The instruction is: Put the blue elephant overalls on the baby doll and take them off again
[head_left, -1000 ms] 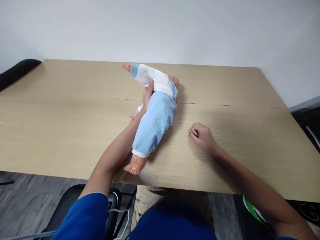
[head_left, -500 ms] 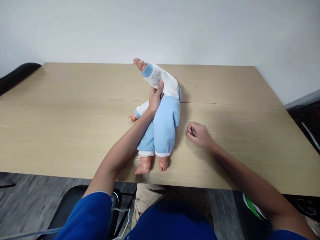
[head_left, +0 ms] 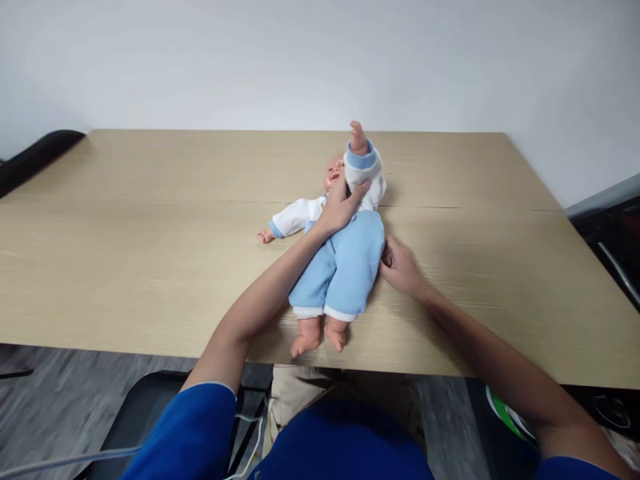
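Note:
A baby doll [head_left: 356, 257] in light blue fleece trousers and a white top with blue cuffs lies on the table, its feet toward me. My left hand [head_left: 341, 208] grips its chest near the raised arm, thumb and fingers around the white cloth. The doll's other arm rests on the tabletop to the left. Its head shows partly beyond my fingers. Beside the doll's right-hand hip is my right hand [head_left: 400, 267], curled closed on the table, its fingertips partly hidden against the blue trousers; whether they hold anything does not show.
The wooden table [head_left: 175, 267] reaches to a pale wall [head_left: 300, 60]. A black chair [head_left: 145, 407] stands below its front edge at left, with a white cable [head_left: 255, 440] nearby. Dark objects [head_left: 610, 247] stand beyond the right edge.
The doll has rolled from its side onto its back, its raised arm swinging right and its head coming into view. My left hand has moved right with it; my right hand stays nearly in place.

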Demonstrator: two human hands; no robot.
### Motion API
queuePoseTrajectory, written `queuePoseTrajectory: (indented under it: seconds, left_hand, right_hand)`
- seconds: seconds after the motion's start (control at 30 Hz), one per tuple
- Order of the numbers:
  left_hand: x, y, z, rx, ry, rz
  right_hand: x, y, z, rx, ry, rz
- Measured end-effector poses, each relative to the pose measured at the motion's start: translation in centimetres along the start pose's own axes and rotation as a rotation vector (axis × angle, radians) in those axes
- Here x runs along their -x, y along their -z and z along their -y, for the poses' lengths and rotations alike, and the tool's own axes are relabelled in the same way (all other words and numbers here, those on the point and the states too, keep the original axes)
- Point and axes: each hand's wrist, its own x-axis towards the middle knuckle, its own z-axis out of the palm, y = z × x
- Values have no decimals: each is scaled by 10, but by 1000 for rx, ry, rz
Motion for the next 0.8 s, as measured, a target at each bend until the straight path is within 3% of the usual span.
queuePoseTrajectory:
  seconds: [0.13, 0.27, 0.37, 0.47, 0.57, 0.63, 0.73, 0.8]
  left_hand:
    - [1, -16, -9, -201, -77, 132]
    - [2, -27, -21, -448, -96, 261]
    - [4, -31, -32, -549, -114, 349]
    - [10, -26, -43, -519, -160, 357]
    - [18, -8, -44, -474, -195, 196]
    - [24, 14, -36, -481, -143, 48]
    - [33, 59, -18, -606, 124, -113]
    - [40, 89, -9, -736, 353, -126]
  right_hand:
    - [-7, 0, -12, -264, -71, -122]
    - [-21, 24, -16, -465, -229, -231]
    - [-30, 51, -13, -655, -378, -123]
    - [-35, 72, -11, -741, -403, -11]
    - [-36, 83, -10, -796, -429, 13]
    - [-35, 85, -10, -808, -459, -7]
    - [-34, 81, -7, -776, -432, -119]
    - [-33, 75, -3, -762, -388, -163]
